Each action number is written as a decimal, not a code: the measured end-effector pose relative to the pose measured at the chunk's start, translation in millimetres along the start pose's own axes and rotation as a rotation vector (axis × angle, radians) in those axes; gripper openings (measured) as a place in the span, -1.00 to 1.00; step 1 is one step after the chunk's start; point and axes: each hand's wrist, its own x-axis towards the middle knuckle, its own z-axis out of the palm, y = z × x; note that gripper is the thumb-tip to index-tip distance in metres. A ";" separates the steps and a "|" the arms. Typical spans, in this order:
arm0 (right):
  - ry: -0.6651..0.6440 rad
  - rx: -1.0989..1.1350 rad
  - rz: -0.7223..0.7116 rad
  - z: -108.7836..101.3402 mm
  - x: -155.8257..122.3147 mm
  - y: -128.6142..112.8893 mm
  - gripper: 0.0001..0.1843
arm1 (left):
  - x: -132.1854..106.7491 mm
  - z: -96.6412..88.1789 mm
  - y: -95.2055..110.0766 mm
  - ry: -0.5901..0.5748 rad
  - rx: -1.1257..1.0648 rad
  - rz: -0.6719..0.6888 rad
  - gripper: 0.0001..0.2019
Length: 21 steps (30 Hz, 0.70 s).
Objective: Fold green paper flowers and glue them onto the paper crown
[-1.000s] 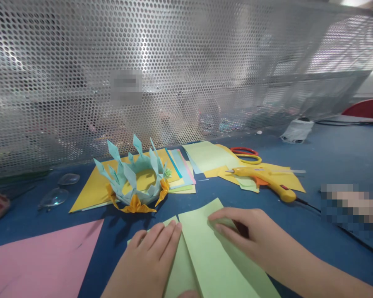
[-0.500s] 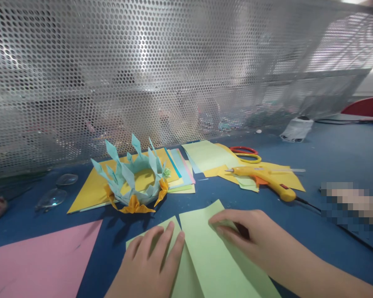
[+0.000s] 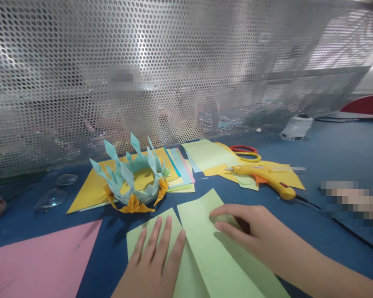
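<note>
A light green sheet of paper (image 3: 201,231) lies folded lengthwise before me, one panel slightly raised along the fold. My left hand (image 3: 157,252) rests flat on its left part, fingers spread and the forefinger beside the fold. Over the right panel hovers my right hand (image 3: 248,227), its thumb and forefinger curved and a little apart near the upper right edge. The thumb casts a shadow on the paper. Beyond the sheet stands a pale blue paper crown (image 3: 130,178) with pointed tips and orange folded paper pieces (image 3: 135,205) around its base.
A pink sheet (image 3: 43,260) lies at left, with eyeglasses (image 3: 51,199) behind it. Coloured papers (image 3: 208,155) are stacked at the back, near scissors (image 3: 248,156). A yellow glue gun (image 3: 267,176) trails its cord to the right. A perforated metal screen (image 3: 174,62) borders the blue table.
My left hand has flattened, with its fingers straighter and wider apart. My right thumb has shifted up slightly and stands off the paper. The sheet's top edge has moved a little away from me.
</note>
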 end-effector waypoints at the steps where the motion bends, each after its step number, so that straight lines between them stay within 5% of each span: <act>1: -0.001 -0.006 -0.003 0.2 -0.1 0.4 -0.72 | 2.9 -4.2 -4.7 -0.014 -0.020 -0.014 -0.39; 6: -0.004 -0.022 -0.027 2.8 -0.6 3.2 -0.72 | 14.9 -26.4 -10.5 -0.214 -0.145 0.057 -0.40; 14: -0.020 -0.006 -0.014 0.1 1.3 3.1 -0.72 | 5.1 14.3 -16.7 0.002 -0.179 0.145 -0.08; 21: 0.008 0.014 -0.021 0.1 1.0 5.1 -0.74 | 0.2 10.8 3.8 0.061 0.014 0.059 -0.42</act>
